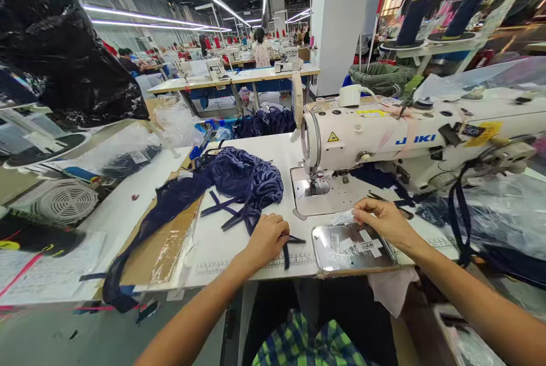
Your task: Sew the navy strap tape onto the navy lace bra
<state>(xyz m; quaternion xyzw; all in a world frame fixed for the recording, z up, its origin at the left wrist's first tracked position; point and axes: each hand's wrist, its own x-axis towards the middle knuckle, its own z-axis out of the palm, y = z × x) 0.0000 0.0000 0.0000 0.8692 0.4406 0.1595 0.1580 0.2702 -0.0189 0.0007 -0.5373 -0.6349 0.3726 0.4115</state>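
Note:
My right hand pinches a small white label with print on it. It is above a shiny metal plate, on which several more white labels lie scattered. Closed near the table's front edge, my left hand grips the navy garment, a bra by its look, with thin straps sticking out beside the fingers. The garment's patterned cups lie bunched on the white tabletop, and a long navy band trails left over the edge. Behind the plate stands the white sewing machine, its needle area apart from both hands.
A pair of scissors lies behind my right hand. Brown cardboard covers part of the table at left. Clear plastic bags lie at right. A black plastic bag hangs at upper left. Other workers sit at machines far back.

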